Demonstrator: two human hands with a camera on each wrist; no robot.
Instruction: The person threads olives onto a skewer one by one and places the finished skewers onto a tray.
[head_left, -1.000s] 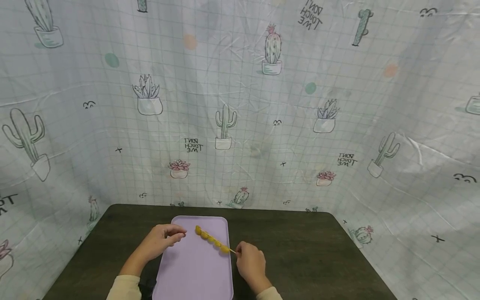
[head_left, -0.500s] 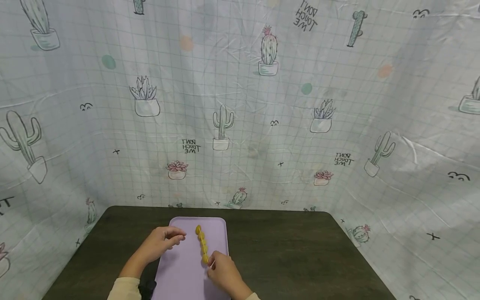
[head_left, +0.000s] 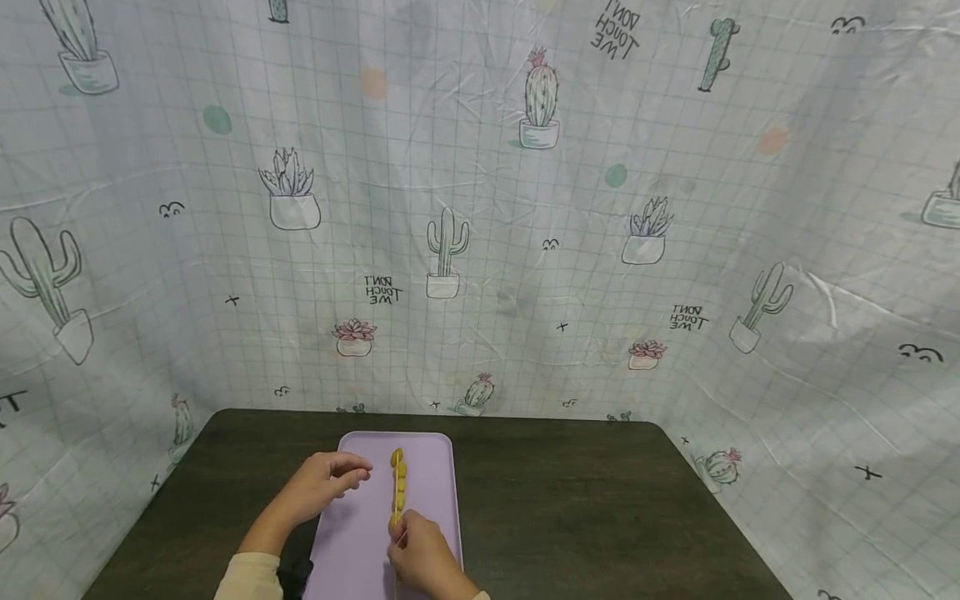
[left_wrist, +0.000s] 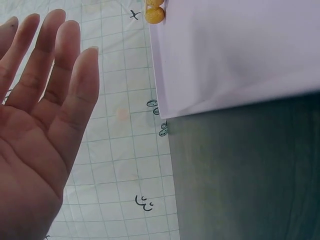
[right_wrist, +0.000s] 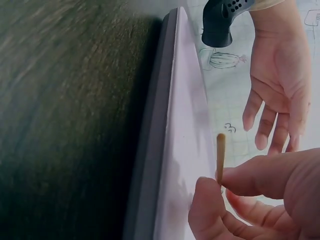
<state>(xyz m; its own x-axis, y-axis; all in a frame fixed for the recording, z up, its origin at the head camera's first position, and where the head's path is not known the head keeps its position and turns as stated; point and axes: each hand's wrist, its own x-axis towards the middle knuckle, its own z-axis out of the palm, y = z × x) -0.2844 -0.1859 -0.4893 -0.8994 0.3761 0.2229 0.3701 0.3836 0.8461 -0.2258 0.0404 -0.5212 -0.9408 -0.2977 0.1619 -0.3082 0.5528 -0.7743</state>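
Note:
A thin wooden skewer (right_wrist: 221,155) carries several round yellow pieces (head_left: 401,487) in a row. My right hand (head_left: 426,557) pinches its bare stick end between thumb and fingertips, as the right wrist view shows. The skewer points away from me over the lilac tray (head_left: 348,546); whether it touches the tray, I cannot tell. On the left, my left hand (head_left: 315,487) hovers above the tray's edge, its fingers relaxed and holding nothing. Only two of the yellow pieces (left_wrist: 155,14) show at the top of the left wrist view.
The tray lies on a dark wooden table (head_left: 570,508). Behind and on both sides hangs a pale gridded sheet (head_left: 495,250) printed with cacti. A black strap or device (head_left: 295,575) sits at my left wrist.
My right hand has moved left over the tray, swinging the skewer from a slant to nearly straight away from me. The left hand has stayed put.

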